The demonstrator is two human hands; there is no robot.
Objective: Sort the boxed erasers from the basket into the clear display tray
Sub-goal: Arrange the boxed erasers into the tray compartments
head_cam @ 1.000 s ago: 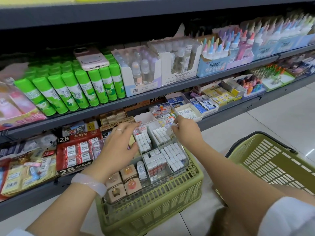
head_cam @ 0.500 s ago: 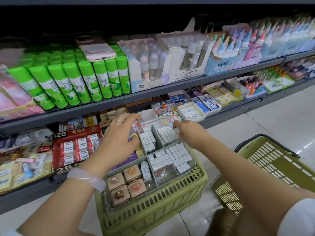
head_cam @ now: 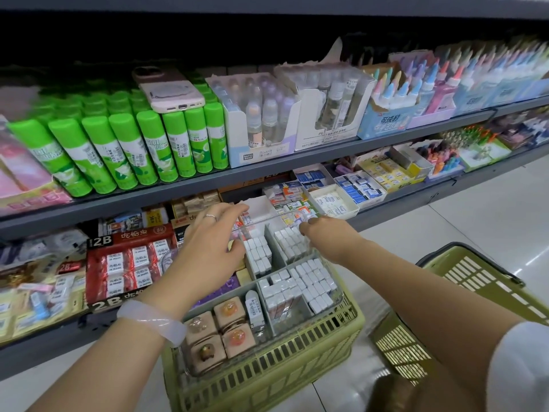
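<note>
Glossy clear plastic tray (head_cam: 332, 304), matt slatted plastic basket (head_cam: 297, 361).

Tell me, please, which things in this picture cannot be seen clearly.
Head view only:
- Right hand: fingertips hidden behind the clear tray rim; its grip is unclear.
- Basket contents: covered by the tray.
- Eraser boxes: print too small.
- Second basket: cut off by the right edge.

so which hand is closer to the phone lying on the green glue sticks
Left. The left hand is below the phone, over the clear tray's left side. The right hand is farther right, at the tray's far right corner.
</note>
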